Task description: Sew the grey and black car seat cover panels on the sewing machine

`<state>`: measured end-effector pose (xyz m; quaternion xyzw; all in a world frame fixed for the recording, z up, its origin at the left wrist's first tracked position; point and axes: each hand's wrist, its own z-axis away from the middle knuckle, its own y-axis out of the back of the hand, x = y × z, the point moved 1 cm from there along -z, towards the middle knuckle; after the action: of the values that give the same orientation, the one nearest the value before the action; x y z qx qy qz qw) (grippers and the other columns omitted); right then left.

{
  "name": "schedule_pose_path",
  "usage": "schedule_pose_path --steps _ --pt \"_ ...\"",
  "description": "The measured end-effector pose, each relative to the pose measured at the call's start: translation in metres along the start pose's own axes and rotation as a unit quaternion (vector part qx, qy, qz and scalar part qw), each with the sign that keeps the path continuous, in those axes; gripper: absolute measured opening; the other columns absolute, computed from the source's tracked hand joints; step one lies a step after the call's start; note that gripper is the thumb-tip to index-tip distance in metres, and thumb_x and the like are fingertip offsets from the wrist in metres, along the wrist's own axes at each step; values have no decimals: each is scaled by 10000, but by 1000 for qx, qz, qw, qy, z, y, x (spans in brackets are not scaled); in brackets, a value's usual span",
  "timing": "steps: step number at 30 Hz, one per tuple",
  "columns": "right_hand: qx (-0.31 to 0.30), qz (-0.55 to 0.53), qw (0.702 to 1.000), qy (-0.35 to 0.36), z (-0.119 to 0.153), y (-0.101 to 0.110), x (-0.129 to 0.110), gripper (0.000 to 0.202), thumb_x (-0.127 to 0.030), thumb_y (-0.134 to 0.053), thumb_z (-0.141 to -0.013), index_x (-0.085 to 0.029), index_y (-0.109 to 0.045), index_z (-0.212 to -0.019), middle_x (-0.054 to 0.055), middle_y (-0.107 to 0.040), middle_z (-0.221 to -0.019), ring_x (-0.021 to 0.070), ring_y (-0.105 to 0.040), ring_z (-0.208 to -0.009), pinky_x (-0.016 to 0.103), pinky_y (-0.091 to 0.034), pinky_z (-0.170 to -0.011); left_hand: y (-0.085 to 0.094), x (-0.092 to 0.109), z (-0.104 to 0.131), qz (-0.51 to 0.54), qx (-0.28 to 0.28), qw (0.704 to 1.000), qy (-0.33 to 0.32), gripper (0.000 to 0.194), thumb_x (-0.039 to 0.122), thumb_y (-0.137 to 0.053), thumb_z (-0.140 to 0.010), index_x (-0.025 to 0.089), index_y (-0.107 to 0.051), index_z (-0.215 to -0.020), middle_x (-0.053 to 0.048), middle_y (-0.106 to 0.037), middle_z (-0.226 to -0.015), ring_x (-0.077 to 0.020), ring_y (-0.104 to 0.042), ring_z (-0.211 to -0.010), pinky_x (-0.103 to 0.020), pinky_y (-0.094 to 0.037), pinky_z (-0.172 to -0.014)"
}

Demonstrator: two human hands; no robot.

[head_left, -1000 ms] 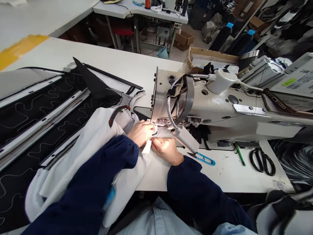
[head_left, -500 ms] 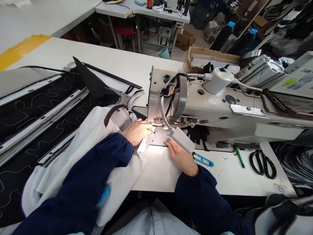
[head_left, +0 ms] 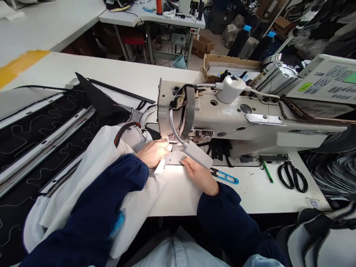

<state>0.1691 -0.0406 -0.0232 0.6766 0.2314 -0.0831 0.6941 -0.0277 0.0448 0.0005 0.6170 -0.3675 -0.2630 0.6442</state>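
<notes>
At the left end of a beige sewing machine (head_left: 228, 118), my left hand (head_left: 153, 152) is closed on the edge of white fabric (head_left: 98, 148), close beside the needle area. A narrow white strip (head_left: 160, 168) sticks out below its fingers. My right hand (head_left: 200, 176) is in a pinch at the front of the metal sewing plate (head_left: 175, 160), partly under the lamp head (head_left: 198, 154). Thin dark thread runs across the plate to its fingertips. Blue thread snips (head_left: 228, 177) lie just right of this hand.
Black scissors (head_left: 292, 176) and a green pen-like tool (head_left: 267, 171) lie on the right of the table. A large black panel with wavy stitching (head_left: 69, 133) covers the left side. Behind the machine stands a cardboard box (head_left: 233, 61); a control panel (head_left: 328, 79) is at right.
The view has shifted slightly, so the machine and table appear further left. Both hands keep nearly the same places by the sewing plate; the left still grips the fabric.
</notes>
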Motion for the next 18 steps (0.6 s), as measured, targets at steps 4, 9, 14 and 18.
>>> schedule_pose_path --steps 4,9,14,18 --pt "-3 -56 996 65 -1 -4 -5 246 -270 -416 -967 -218 -631 -859 20 -664 -814 142 -612 -743 229 -427 -660 6 6 2 1 26 999 22 241 144 -504 -774 185 -590 -552 -23 -547 -617 -158 -545 -663 -276 -356 -557" --pt "-8 -117 986 116 0 -8 -12 259 -266 -402 -969 -204 -600 -814 7 -635 -737 132 -575 -670 226 -414 -615 0 13 2 -27 113 993 21 205 234 -532 -837 183 -598 -649 -15 -541 -596 -160 -542 -641 -278 -373 -567" --pt "-40 -189 972 133 -1 -8 -21 318 -281 -353 -988 -197 -567 -769 -1 -621 -698 115 -566 -619 217 -414 -562 -4 11 1 -38 120 991 -53 330 266 -452 -930 193 -614 -653 -14 -540 -603 -151 -531 -639 -277 -373 -594" --pt "3 -134 978 160 5 1 -12 315 -284 -354 -992 -219 -626 -846 39 -655 -790 168 -624 -714 273 -478 -614 -3 6 1 -11 151 986 -71 461 278 -375 -961 179 -596 -569 -14 -494 -544 -137 -486 -586 -270 -375 -605"
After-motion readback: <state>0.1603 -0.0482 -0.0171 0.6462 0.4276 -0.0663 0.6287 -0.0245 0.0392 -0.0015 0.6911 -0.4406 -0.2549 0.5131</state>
